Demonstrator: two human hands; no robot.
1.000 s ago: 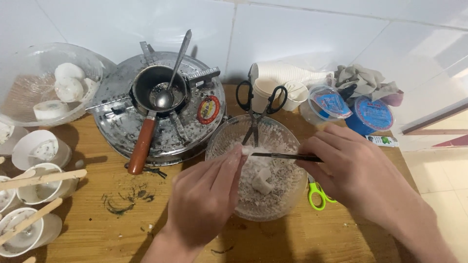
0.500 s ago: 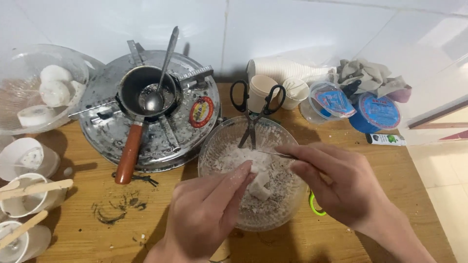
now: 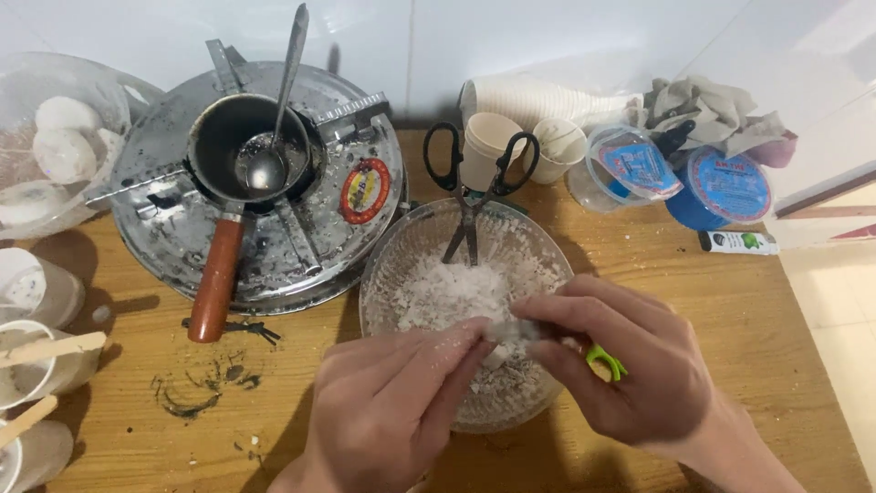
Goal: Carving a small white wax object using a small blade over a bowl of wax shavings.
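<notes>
your left hand (image 3: 388, 411) and right hand (image 3: 630, 374) meet over the near side of the glass bowl (image 3: 383, 283), which sits near the middle of the wooden surface (image 3: 757, 329), a little toward its near edge. both hands are closed in a pinch on one small white lump (image 3: 504, 330), fingertips of each touching it from either side, just above the heap of white crumbly flakes (image 3: 447, 292) in the bowl. a bit of green handle (image 3: 604, 361) shows beside your right hand; what it belongs to is hidden.

the lump looks soft and flaky, so squeezing too hard would likely crumble it, and bits could drop past the rim onto the surface. the black-handled scissors (image 3: 474, 196) rest with their blades down in the far side of the bowl, handles leaning over the rim; a nudge of the bowl could tip them out or slide them toward your fingers.

farther back on the left, a round metal stove (image 3: 356, 237) carries a small pan (image 3: 246, 151) with a spoon (image 3: 274, 137) in it, its brown handle pointing toward you, where an elbow could catch it. along the far edge stand paper cups (image 3: 488, 141) and blue-lidded tubs (image 3: 675, 178), light enough to topple. at the left edge are small cups with wooden sticks (image 3: 46, 351).
</notes>
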